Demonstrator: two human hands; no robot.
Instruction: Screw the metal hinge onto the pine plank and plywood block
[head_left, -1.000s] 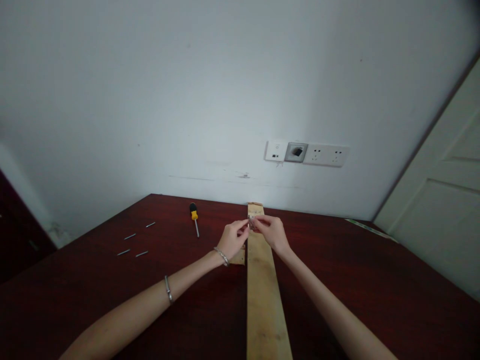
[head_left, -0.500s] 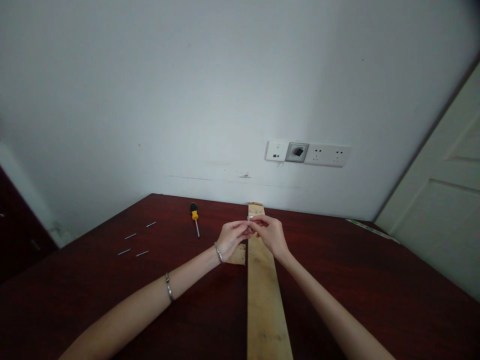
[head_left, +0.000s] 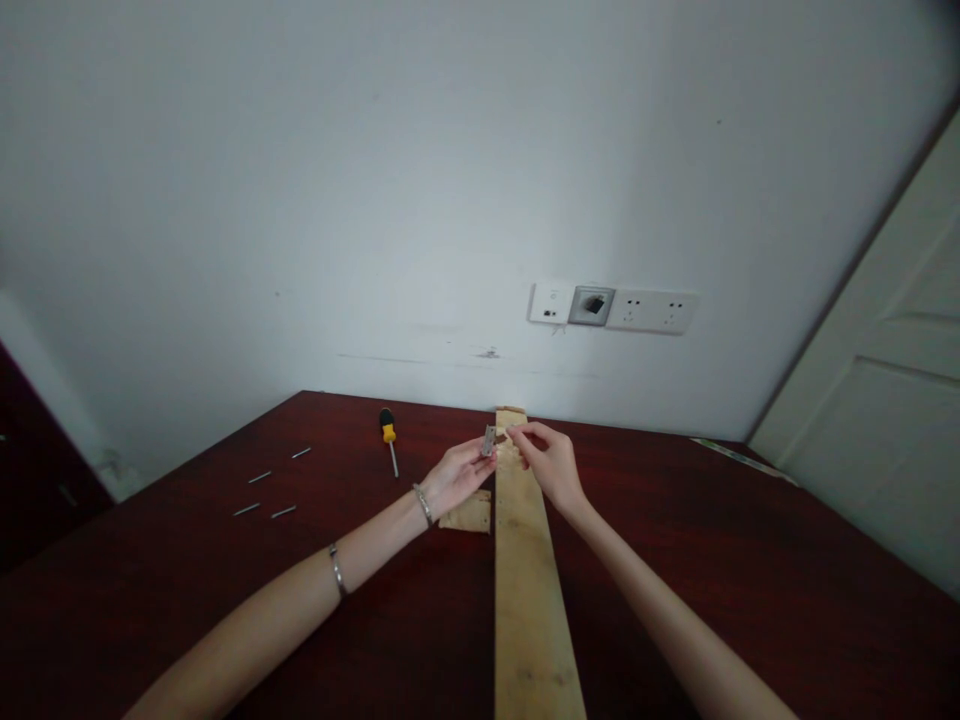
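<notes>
Between the fingers of my left hand (head_left: pixel 454 476) is a small grey metal hinge (head_left: pixel 488 441), raised above the far part of a long wooden board (head_left: pixel 529 580). My right hand (head_left: pixel 553 466) is just to the right of the hinge, apart from it, with thumb and forefinger pinched together. Whatever may be in that pinch is too small to make out. Below my left hand, a short piece of wood (head_left: pixel 468 513) lies against the left side of the board.
A screwdriver (head_left: pixel 388 436) with a yellow and black handle lies left of my hands. Several thin metal screws or nails (head_left: pixel 259 477) are spread farther left on the dark red table (head_left: pixel 360 640). The wall behind carries sockets (head_left: pixel 651 311); a white door (head_left: pixel 900 380) stands at the right.
My hands, which met at the hinge, have come apart. The left hand has shifted slightly left and turned, showing the hinge's flat face; the right has let go of it.
</notes>
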